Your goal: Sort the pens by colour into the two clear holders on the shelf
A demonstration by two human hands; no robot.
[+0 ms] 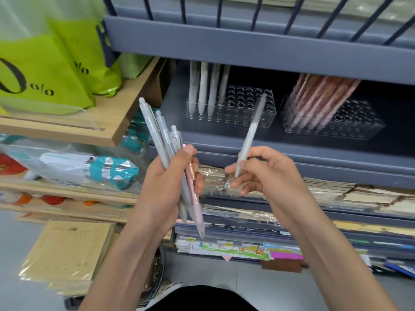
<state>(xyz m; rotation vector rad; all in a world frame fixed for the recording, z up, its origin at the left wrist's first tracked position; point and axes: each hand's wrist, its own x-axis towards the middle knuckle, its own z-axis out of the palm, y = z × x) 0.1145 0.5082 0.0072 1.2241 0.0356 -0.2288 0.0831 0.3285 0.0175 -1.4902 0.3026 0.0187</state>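
Before the shelf (314, 154), right hand (269, 176) holds grey pen (250, 133) tip-down, tilted

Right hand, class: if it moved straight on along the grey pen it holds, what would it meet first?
Probably the left clear holder, at its empty right-hand holes; the grey pen in the right hand overlaps it in the picture, though depth is unclear.

Centre frame I see a bunch of grey plastic pens (167, 153) with one pink pen (195, 199), and a single grey pen (250, 135) tilted beside it. Upper right, the left clear perforated holder (247, 113) has upright grey pens (203, 90); the right clear holder (350, 129) has leaning pink pens (321, 99).
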